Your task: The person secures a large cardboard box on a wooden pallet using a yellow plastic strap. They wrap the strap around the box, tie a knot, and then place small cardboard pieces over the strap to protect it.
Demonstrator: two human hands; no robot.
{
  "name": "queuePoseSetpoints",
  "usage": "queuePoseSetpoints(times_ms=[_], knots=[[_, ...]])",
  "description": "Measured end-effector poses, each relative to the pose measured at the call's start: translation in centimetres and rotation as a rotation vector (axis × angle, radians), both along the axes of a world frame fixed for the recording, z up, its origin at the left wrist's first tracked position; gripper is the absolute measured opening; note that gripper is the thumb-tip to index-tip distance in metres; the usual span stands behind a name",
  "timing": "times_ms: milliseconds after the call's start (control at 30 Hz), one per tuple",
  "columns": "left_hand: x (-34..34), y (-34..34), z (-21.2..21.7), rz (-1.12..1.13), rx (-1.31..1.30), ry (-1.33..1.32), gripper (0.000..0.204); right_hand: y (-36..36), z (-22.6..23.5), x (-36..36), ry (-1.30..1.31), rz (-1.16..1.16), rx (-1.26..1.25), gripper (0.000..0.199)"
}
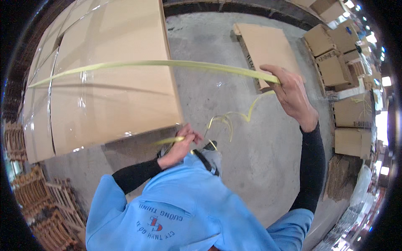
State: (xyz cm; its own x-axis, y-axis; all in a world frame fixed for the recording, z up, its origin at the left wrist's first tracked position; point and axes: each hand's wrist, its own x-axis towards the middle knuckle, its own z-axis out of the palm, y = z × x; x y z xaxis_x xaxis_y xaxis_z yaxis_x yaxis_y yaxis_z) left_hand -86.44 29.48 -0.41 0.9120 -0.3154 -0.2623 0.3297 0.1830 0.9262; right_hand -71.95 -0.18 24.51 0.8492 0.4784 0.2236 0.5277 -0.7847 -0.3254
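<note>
A yellow packing strap (159,63) runs across the top of a large stack of cardboard boxes (117,37) wrapped in clear film. Raised to the right of the stack, my right hand (290,90) is closed around this strap, and a loose length curls down from it toward my body. Close to the stack's near right corner, my left hand (184,144) has its fingers curled on another piece of yellow strap, slightly blurred. Several loops of the strap hang over the floor between my hands.
A flat cardboard box (270,46) lies on the grey concrete floor (209,46) beyond my right hand. More cardboard boxes (333,69) are piled along the right side. Wooden pallets (54,226) are stacked at the lower left.
</note>
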Motion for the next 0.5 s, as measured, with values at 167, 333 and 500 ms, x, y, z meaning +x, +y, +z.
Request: queuePoseSetpoints(times_ms=[167,333,500], knots=[[4.2,-8.4,1.9,0.461,-0.214,0.043,0.01,-1.9,-1.9,4.0,0.235,0.144,-0.031,0.028],[10.2,-10.5,2.5,1.023,-0.473,0.101,0.006,-3.7,-1.2,10.1,0.257,0.247,-0.112,0.035],[14.0,-12.5,2.9,1.083,-0.345,0.019,0.009,-5.2,-0.5,16.6,0.2,0.274,0.0,0.052]])
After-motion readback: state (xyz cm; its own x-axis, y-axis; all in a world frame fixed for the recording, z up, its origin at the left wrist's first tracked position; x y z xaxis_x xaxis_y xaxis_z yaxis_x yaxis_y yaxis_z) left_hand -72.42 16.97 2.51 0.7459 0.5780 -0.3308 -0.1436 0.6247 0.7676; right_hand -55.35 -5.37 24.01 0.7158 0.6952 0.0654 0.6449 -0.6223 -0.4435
